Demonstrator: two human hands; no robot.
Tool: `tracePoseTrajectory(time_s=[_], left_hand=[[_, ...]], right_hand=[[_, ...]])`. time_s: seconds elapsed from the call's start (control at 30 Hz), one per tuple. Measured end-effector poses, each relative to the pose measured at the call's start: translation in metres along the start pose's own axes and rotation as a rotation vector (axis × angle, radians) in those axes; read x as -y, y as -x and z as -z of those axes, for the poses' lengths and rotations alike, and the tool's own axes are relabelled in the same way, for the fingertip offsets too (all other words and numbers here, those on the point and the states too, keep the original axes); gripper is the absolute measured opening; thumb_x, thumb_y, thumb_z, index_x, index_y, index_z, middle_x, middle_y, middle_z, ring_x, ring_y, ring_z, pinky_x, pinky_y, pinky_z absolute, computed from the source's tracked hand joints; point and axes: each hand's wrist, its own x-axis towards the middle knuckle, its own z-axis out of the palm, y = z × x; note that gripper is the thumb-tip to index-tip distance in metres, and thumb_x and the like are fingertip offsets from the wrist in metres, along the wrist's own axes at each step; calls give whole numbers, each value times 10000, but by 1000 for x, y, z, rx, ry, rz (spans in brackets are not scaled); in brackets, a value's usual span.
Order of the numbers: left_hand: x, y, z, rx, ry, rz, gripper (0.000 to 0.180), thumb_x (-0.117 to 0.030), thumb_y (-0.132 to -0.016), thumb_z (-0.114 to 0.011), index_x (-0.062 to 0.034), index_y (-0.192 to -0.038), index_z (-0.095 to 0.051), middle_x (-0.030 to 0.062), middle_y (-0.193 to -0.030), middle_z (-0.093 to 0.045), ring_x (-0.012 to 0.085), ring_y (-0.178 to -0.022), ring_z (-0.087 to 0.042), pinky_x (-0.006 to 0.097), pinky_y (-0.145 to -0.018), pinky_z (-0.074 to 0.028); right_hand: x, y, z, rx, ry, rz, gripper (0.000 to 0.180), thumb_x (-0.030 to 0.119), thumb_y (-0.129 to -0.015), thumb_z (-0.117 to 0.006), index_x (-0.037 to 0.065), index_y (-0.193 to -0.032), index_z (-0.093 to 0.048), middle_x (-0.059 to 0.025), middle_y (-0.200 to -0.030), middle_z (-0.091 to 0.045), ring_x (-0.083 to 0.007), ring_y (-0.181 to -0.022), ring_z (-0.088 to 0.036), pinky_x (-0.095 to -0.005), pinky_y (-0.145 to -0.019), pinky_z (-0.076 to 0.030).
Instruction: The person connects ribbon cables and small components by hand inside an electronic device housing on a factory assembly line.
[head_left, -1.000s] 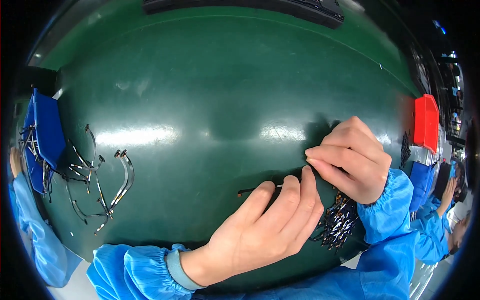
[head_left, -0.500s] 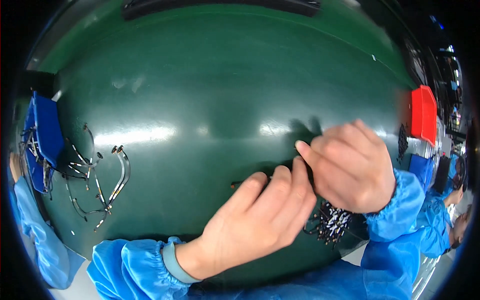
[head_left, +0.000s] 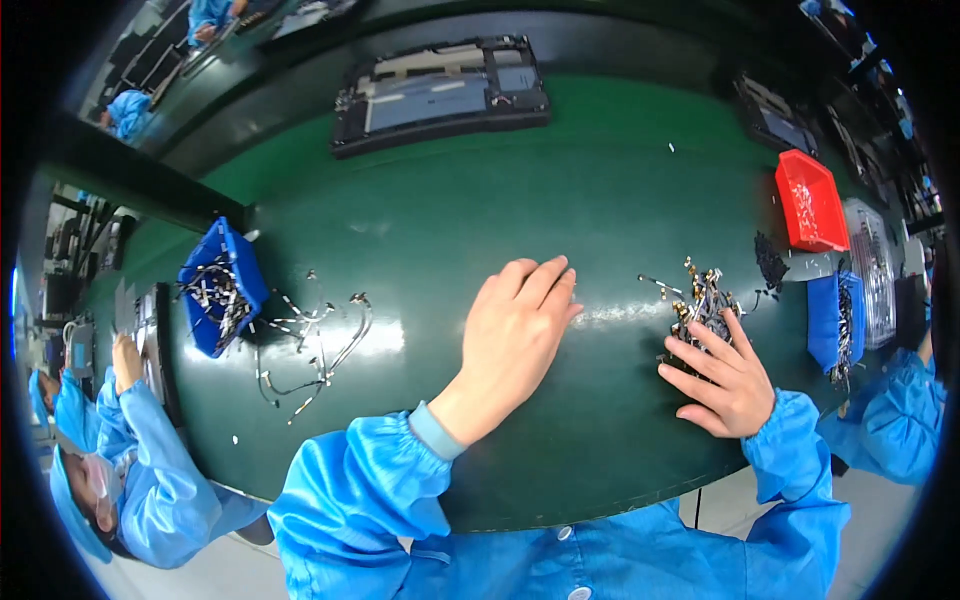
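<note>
the right hand (head_left: 732,385) had its fingers spread loosely over a cable pile (head_left: 706,290), unclenched; the left hand (head_left: 518,328) arched over the green tabletop (head_left: 600,440), any grip hidden.

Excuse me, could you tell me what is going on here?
A person in blue sleeves is working at a green table. The right hand is spread over the near side of a pile of small cables. The left hand is over the middle of the table; whether it holds anything is hidden. Loose cables lie to the left, beside a blue bin with more in it. A red bin stands at the far right.
</note>
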Motion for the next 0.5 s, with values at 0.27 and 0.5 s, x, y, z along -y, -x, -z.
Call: tracePoseTrajectory(time_s=[0.27,0.5], left_hand=[[-26,-11,22,-22,630,423,52,-79,-814,-737,-45,-851,-729,76,-1079,-704,182,-959,-640,313,-792,-512],[-64,-14,69,5,1326,624,72,-57,-857,-725,3,-897,-719,135,-1122,-675,138,-972,-632,300,-899,-494]], right_hand=[[55,-33,4,-522,-542,-277,260,-19,-810,-678,24,-1061,-729,-161,-1190,-664,-328,-1167,-602,-400,-975,-481],[76,-49,9,-659,-1031,-238,281,-23,-792,-730,-15,-1072,-717,-166,-1022,-717,-258,-957,-688,-328,-842,-540]])
